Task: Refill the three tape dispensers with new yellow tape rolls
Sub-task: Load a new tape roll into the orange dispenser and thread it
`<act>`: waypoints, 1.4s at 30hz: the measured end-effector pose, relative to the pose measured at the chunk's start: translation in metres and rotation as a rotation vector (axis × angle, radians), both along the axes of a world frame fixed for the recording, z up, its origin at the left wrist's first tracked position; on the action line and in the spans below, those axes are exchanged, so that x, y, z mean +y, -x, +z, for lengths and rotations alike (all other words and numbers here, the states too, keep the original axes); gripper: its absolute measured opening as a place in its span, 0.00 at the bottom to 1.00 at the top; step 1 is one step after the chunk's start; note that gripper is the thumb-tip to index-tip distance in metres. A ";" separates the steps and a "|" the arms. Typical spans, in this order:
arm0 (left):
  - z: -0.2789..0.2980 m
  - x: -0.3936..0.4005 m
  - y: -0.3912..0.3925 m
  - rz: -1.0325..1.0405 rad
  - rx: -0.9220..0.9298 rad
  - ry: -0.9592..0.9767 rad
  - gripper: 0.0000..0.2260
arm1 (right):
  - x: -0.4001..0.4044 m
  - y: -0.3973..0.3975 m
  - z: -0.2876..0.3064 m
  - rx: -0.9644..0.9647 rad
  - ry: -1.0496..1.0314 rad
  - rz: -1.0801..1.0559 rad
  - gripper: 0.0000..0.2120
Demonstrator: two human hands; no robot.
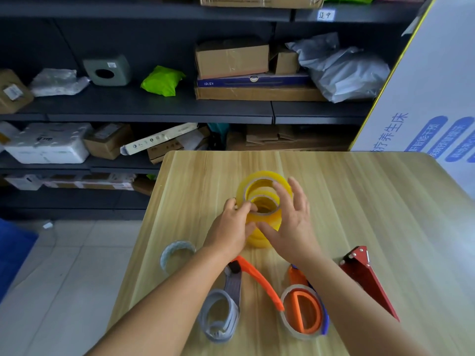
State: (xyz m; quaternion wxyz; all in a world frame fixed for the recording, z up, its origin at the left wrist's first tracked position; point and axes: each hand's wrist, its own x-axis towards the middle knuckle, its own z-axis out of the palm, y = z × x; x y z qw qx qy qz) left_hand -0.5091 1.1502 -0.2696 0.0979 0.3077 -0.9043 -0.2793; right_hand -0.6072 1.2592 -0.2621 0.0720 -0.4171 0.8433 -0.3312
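We are in a parcel storeroom or packing area: dark metal shelves (154, 109) carry cardboard boxes (231, 60), grey mailer bags (344, 70) and a white foam box (48, 142), and a wooden table (372, 201) stands on the tiled floor (64, 265).

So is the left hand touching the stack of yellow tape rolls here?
Touching. In the head view the left hand has its fingertips curled onto the top roll's rim in the yellow tape stack.

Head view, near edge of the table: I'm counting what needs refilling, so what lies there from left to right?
Empty tape core → grey tape dispenser → orange tape dispenser → red tape dispenser.
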 end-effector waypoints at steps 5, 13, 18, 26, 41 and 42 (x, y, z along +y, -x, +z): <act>0.000 0.009 -0.031 0.009 0.232 -0.073 0.12 | 0.001 -0.016 0.019 -0.558 0.201 -0.193 0.34; -0.007 0.024 -0.082 0.093 0.343 -0.320 0.25 | 0.008 -0.062 0.025 -0.529 0.253 -0.125 0.36; 0.015 0.029 -0.103 0.089 0.324 -0.135 0.38 | 0.015 -0.079 0.034 -0.375 0.150 0.007 0.38; 0.030 0.035 -0.136 -0.030 0.205 -0.155 0.27 | 0.028 -0.106 0.034 -0.414 0.055 0.187 0.36; 0.035 0.056 -0.181 0.159 0.392 -0.386 0.24 | 0.050 -0.141 0.023 -0.408 0.116 0.101 0.31; 0.034 0.056 -0.183 0.154 0.378 -0.395 0.25 | 0.051 -0.142 0.022 -0.426 0.113 0.105 0.31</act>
